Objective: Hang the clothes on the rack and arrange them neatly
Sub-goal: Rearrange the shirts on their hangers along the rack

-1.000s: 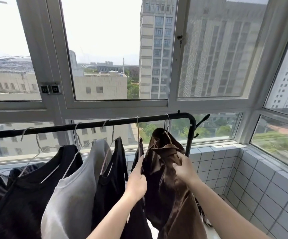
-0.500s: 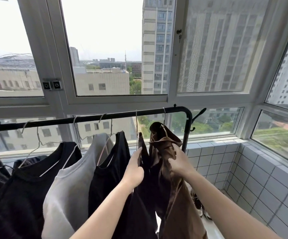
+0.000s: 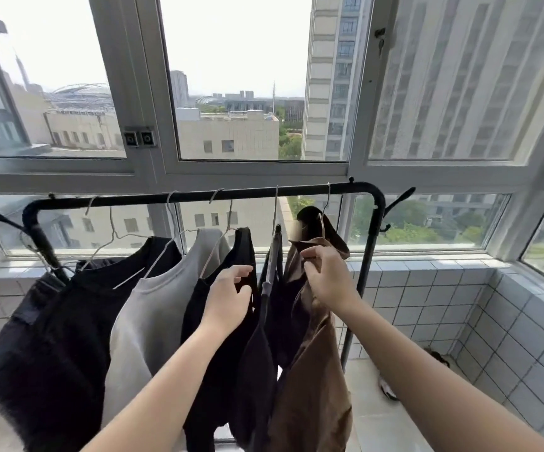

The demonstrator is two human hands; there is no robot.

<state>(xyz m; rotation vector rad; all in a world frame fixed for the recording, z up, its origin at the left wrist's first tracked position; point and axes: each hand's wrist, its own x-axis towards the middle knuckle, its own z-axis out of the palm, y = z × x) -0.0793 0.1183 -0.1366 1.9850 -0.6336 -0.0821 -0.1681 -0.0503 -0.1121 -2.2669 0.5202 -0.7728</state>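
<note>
A black clothes rack (image 3: 198, 196) stands before the window with several garments on wire hangers. From left hang a black shirt (image 3: 68, 314), a grey shirt (image 3: 153, 308), a black top (image 3: 218, 353), a narrow dark garment (image 3: 264, 353) and a brown garment (image 3: 313, 370) at the right end. My left hand (image 3: 228, 301) grips the shoulder of the black top. My right hand (image 3: 326, 278) pinches the upper edge of the brown garment just below its hanger.
White tiled low walls (image 3: 427, 298) enclose the balcony corner on the right. The rack's right post (image 3: 362, 272) stands close to the tiles. A dark shoe (image 3: 437, 357) and another item lie on the floor by the post. Window frames run behind the rail.
The view has pulled back and shifted right, showing the rack's left end. My left hand has moved from the narrow dark garment to the black top. My right hand stays on the brown garment.
</note>
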